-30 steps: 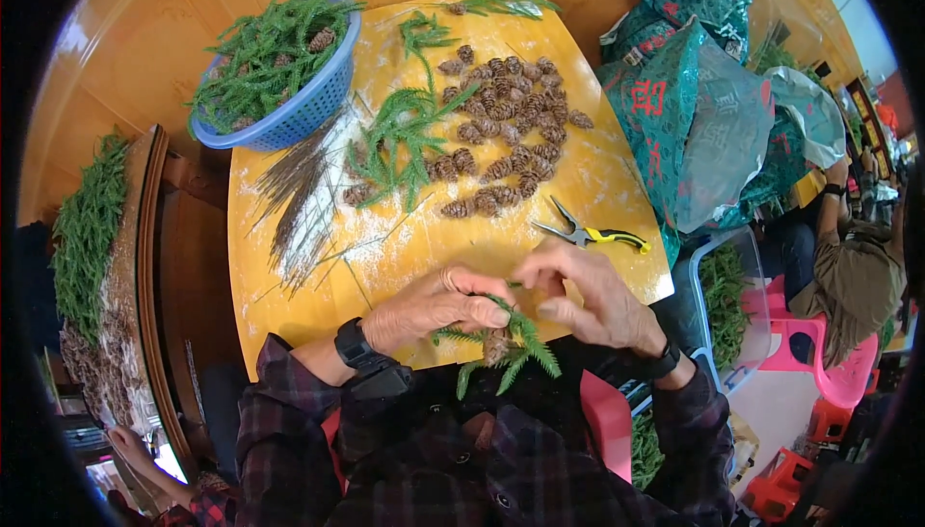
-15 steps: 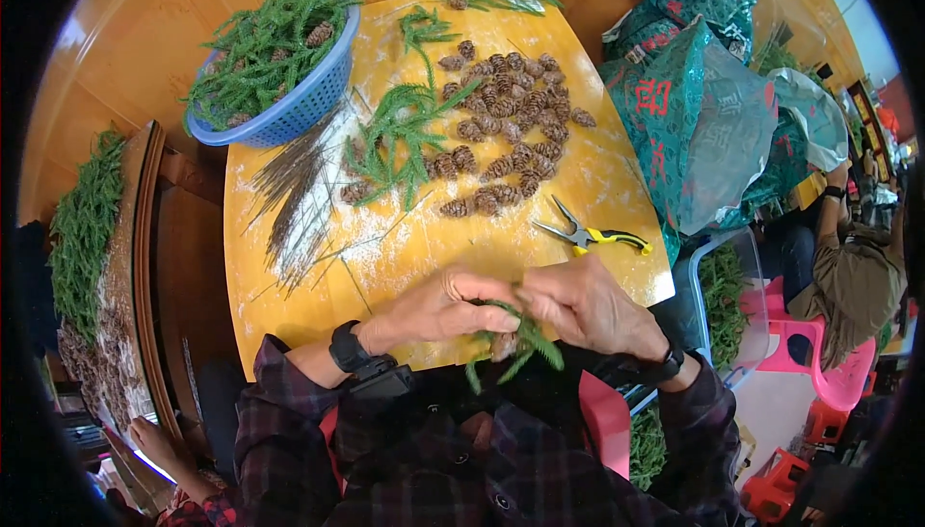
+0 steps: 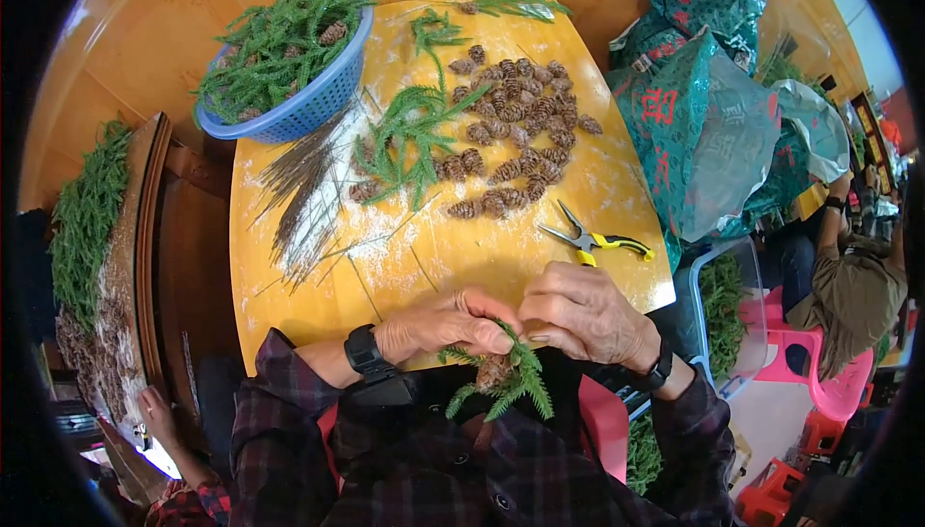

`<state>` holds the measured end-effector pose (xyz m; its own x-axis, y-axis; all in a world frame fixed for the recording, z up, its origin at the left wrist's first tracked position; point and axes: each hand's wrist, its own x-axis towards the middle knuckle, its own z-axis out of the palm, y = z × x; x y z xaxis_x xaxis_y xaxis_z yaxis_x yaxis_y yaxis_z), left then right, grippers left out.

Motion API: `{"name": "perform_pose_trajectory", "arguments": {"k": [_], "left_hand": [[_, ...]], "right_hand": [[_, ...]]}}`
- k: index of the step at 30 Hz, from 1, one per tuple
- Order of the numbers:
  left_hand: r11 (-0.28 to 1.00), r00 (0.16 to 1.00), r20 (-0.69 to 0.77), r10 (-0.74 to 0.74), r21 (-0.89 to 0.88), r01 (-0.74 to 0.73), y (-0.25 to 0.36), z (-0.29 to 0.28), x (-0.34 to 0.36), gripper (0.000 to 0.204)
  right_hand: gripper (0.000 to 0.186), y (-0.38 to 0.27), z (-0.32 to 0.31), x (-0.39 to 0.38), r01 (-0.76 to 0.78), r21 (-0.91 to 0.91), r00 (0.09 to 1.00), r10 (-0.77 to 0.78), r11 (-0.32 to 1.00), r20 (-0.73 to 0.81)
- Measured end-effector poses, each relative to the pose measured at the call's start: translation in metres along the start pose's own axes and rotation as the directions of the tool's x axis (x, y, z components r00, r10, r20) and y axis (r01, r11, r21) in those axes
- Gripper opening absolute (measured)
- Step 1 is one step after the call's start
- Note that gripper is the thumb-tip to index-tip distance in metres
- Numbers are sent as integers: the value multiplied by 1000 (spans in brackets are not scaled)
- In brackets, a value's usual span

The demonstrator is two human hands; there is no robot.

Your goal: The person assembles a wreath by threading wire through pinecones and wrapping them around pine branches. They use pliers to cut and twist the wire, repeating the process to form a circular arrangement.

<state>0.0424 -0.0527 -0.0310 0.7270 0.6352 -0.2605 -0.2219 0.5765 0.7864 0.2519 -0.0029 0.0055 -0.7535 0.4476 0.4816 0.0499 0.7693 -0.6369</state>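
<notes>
Clock directions run from the hands, twelve straight ahead. One green sprig with one cone (image 3: 494,373) sits at the near edge of the yellow tabletop (image 3: 284,320). The left hand (image 3: 438,329) pinches it between thumb and fingers; the right hand (image 3: 590,320), fingers drawn together, is close against its upper right side, and I cannot tell whether it grips anything. One pair of pliers (image 3: 586,240) lies at one o'clock, tips spread, between the right hand and the bags. At twelve spread the loose pine cones (image 3: 525,118), roughly forty, too crowded for an exact count. At eleven is one clump of loose greenery (image 3: 409,132); at ten, one bundle of dark thin stems (image 3: 301,180). One clear bin (image 3: 756,339) of greenery stands at three, with one pink stool (image 3: 819,363) beyond. Between ten and eleven, one blue basket (image 3: 332,98), heaped with greenery and at least three cones, covers a tabletop corner. Green bags (image 3: 674,132), at least three, crowd the edge between one and two.
</notes>
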Motion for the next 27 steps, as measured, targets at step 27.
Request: {"name": "perform_pose_trajectory", "arguments": {"k": [27], "left_hand": [[899, 901, -252, 354, 358, -252, 3, 0, 14, 16]], "right_hand": [[62, -15, -30, -26, -419, -758, 854, 501, 500, -141]]}}
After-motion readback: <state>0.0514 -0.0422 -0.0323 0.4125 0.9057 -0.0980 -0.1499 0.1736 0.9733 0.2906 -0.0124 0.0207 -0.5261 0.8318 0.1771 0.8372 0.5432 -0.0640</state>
